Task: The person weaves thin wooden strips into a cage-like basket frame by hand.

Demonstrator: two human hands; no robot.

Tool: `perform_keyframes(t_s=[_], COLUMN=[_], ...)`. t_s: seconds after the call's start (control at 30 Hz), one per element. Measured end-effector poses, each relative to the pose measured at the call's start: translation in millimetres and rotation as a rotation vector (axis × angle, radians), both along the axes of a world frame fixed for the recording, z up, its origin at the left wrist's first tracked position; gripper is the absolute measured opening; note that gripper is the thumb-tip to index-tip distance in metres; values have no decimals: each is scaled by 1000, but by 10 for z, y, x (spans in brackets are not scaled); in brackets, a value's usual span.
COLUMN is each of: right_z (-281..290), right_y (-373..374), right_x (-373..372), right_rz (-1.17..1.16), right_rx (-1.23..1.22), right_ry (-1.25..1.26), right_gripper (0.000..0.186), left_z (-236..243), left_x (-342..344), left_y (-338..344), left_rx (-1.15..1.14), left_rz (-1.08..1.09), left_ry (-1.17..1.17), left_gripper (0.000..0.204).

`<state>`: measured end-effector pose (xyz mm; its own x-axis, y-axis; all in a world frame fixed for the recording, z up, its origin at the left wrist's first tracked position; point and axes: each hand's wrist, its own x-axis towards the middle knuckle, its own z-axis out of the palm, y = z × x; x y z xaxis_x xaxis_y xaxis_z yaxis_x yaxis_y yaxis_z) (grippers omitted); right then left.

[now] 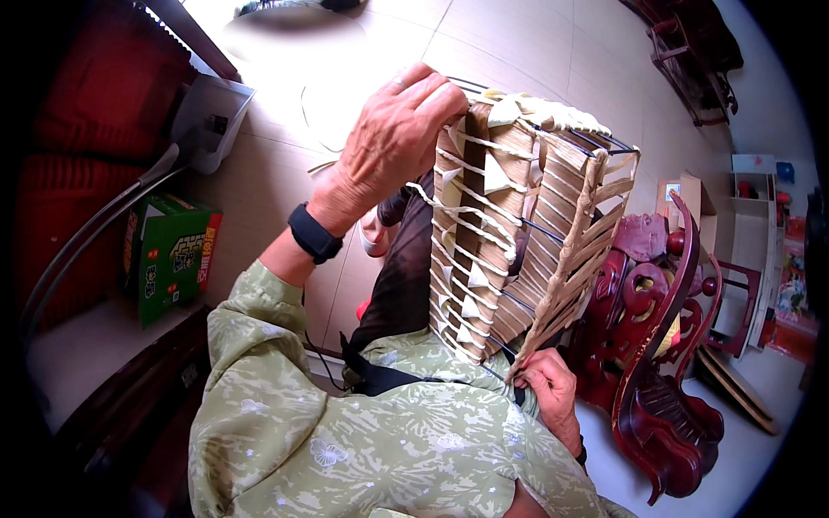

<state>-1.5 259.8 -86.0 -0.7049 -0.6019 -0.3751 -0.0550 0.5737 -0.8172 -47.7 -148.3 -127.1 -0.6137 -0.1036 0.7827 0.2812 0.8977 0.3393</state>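
Weaving looks midway: the basket (518, 233) stands on the lap, centre; the left hand (393, 142) grips its far top rim; the right hand (548, 388) pinches a strip (561, 285) near its base; next, 1 taut pull through the frame.

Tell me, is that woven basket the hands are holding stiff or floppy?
Probably stiff: the woven basket keeps its boxy shape on dark wire ribs while the left hand grips only its top. Likely light, held aloft easily. The loose strips the right hand pinches look bendy.
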Motion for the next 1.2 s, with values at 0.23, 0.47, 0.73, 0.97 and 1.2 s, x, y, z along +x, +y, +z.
perform_keyframes(t_s=[0.23,0.47,0.73,0.97,1.2], right_z=[40,33,72,48,26], right_y=[-32,-42,-56,-42,-17], right_x=[-8,-11,-53,-49,-73], right_rz=[2,-3,42,32,48], right_rx=[10,-11,1,-8,-12], right_ry=[-9,6,3,25,27], right_gripper=[9,10,10,9,9], left_z=[112,181,312,337,282], left_x=[-47,-55,-142,-70,-55], left_y=[-255,-419,-525,-448,-519], left_rx=[-46,288,114,68,218], left_rz=[-201,-359,-388,-360,-402], left_ry=[-152,-448,-549,-461,-530], left_gripper=[12,10,7,7,7])
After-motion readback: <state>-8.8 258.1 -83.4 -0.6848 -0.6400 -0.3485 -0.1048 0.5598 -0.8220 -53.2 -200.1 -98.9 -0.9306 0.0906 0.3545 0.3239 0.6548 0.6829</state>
